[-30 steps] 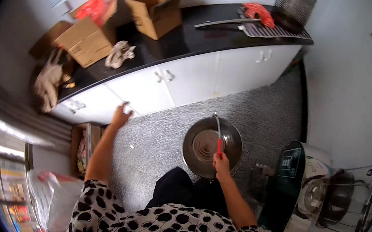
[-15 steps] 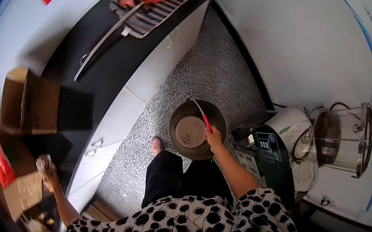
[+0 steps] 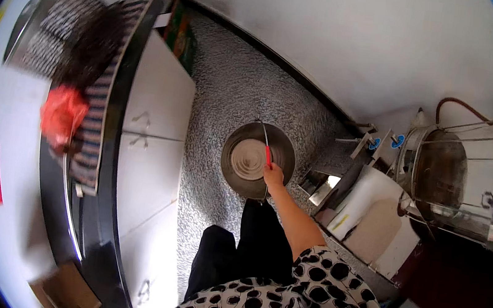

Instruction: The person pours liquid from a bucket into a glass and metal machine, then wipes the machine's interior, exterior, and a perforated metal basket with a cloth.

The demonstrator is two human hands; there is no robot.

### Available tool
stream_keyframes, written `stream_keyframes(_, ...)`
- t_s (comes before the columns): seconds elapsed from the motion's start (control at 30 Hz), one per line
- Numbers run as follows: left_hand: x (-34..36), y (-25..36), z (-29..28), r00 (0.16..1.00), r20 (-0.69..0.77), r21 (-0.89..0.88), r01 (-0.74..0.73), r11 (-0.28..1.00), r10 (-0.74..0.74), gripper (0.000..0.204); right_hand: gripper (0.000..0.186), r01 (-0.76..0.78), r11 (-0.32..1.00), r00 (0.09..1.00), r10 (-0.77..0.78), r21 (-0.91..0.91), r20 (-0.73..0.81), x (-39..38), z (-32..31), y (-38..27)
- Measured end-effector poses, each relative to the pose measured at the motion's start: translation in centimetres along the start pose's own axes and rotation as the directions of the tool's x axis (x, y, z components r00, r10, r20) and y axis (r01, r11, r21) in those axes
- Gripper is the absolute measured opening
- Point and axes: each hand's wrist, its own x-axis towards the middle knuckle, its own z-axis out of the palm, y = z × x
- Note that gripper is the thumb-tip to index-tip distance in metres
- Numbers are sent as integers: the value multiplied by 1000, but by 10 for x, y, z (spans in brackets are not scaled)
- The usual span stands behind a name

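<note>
My right hand [image 3: 273,175] is closed around the red grip [image 3: 268,156] of a bucket's wire handle. The metal bucket [image 3: 287,150] hangs upright in front of my legs, over the grey speckled floor. Pale concentric rings show inside it; I cannot tell whether it holds liquid. My left hand is out of view.
To the left runs a black counter [image 3: 113,136] with white cabinet doors [image 3: 160,96]. On it lie a striped cloth [image 3: 94,128], a red plastic bag [image 3: 64,111] and a metal tube [image 3: 69,205]. A cardboard box [image 3: 67,289] is nearer. A glass-sided cylinder [image 3: 444,164] stands right.
My view has swung to the right, and the counter has shifted round on the left. The left hand, earlier holding something crumpled by the boxes, has left view. The bucket stays in my right hand.
</note>
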Motion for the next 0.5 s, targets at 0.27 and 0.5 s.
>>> stream_keyframes(0.27,-13,237,31,838,487,-4,285,959,-247,28,20,9,996,984,8,90,-177,116,-48,-21)
stream_keyframes(0.5,94,432,198,489,848,-282,93,955,203,76,19,-103,992,969,118,79,-216,176,-95,-54)
